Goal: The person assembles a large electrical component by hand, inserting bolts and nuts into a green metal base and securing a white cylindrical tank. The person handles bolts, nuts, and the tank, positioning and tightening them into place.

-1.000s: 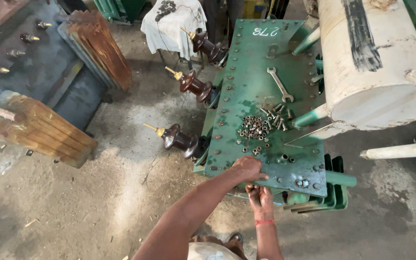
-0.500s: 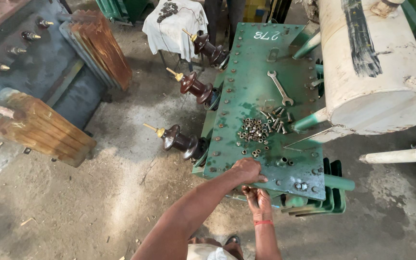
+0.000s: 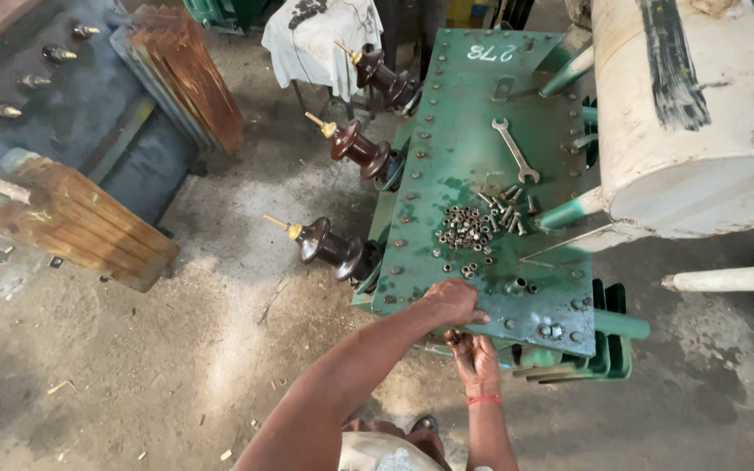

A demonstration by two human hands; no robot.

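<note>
Up close, the scuffed green cover plate (image 3: 482,174), strewn with nuts (image 3: 464,228), tops the transformer; left hand (image 3: 453,301) clenched on its near edge, right hand (image 3: 475,356) beneath, grip unclear. Nothing has shifted since earlier.

White painted marking (image 3: 495,52) — far end of the green transformer lid (image 3: 473,157) — no packages, screens.

Green lid (image 3: 473,166) under my left hand (image 3: 453,301), rust-flecked; beside it dark brown insulators (image 3: 335,247) with brass tips, cream tank (image 3: 682,113) striped black; red band (image 3: 484,399) on my wrist.
</note>
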